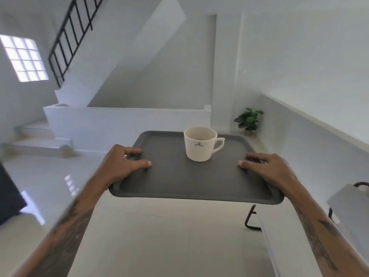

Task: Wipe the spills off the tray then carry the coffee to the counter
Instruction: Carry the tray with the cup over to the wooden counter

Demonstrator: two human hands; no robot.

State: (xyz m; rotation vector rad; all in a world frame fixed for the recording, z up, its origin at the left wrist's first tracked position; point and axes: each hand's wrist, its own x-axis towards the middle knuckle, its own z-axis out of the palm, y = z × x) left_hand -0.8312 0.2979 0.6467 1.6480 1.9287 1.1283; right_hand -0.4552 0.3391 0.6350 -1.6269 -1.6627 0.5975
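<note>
Grey tray [191, 182] in the air, carried over the floor. Left hand [117, 166] grip clamped on the tray's left edge, right hand [269, 168] clamped on the right edge, thumbs on top. White coffee cup [200, 143] stands upright on the tray's far half, between the hands (no spill visible). Carry step: keep the tray level, walk slowly, avoid jolts.

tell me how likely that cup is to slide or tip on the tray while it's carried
The cup looks squat and wide-based, so tipping seems unlikely. It stands loose on the smooth tray, so it could slide if tilted. Probably ceramic, so fragile if it falls.
</note>
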